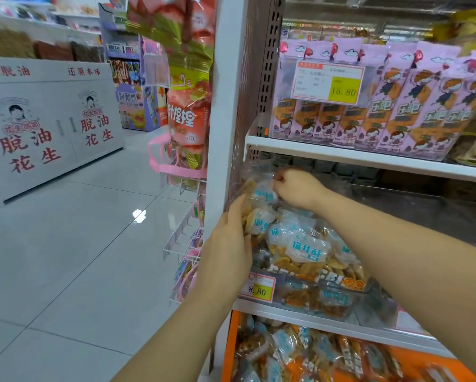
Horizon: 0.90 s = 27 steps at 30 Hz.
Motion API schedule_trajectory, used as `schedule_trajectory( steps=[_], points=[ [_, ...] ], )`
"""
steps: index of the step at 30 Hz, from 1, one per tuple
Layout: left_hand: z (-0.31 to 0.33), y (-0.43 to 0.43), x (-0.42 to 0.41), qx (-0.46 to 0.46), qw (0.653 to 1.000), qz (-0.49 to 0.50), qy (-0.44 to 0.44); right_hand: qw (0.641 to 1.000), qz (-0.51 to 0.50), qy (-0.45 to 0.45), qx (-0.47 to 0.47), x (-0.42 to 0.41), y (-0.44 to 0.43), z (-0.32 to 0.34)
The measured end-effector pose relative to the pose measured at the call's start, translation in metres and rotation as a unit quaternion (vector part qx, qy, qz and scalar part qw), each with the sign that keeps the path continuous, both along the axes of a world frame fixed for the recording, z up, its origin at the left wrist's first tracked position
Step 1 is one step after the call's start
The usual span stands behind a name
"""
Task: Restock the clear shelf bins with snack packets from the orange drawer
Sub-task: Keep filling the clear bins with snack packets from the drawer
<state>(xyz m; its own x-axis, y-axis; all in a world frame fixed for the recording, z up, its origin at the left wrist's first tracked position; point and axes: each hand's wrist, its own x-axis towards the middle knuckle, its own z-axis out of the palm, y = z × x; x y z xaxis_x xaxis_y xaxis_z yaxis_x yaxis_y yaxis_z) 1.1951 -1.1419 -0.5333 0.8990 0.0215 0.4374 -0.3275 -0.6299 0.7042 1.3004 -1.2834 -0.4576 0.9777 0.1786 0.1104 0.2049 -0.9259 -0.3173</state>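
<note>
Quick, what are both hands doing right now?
Left hand: open, straight fingers pressing the snack packets.
Right hand: closed, pinching one packet.

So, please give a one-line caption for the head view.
Left hand steadies and right hand pinches snack packets in the clear shelf bin above the orange drawer.

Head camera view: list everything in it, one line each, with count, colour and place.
snack packets: many, clear with blue labels, heaped in the clear bin
clear bin: one, transparent, middle shelf
orange drawer: one, orange, under that shelf, full of similar packets
pink packets: a row, pink, upper shelf
price tags: two, white and yellow, one at each shelf level
hanging bags: several, red and green, on the shelf end
display counter: one, white with red characters, far left
left hand: one, fingers straight against the heap's left side
right hand: one, gripping a packet at the heap's back
</note>
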Motion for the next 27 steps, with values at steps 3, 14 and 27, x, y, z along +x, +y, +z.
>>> schedule_trajectory(
  steps=[3, 14, 27],
  points=[
    [0.0, 0.0, -0.002, -0.013, 1.0, -0.004, 0.004, 0.999, 0.032, 0.009, 0.002, -0.002, 0.0, 0.003],
    [-0.001, 0.005, -0.002, -0.018, 0.999, -0.012, 0.028, 0.981, 0.152, 0.06, -0.103, 0.001, 0.004, 0.011],
    [0.0, 0.005, -0.002, 0.021, 0.999, -0.004, 0.028, 0.99, 0.085, 0.013, -0.114, 0.008, 0.018, -0.011]
  ],
)
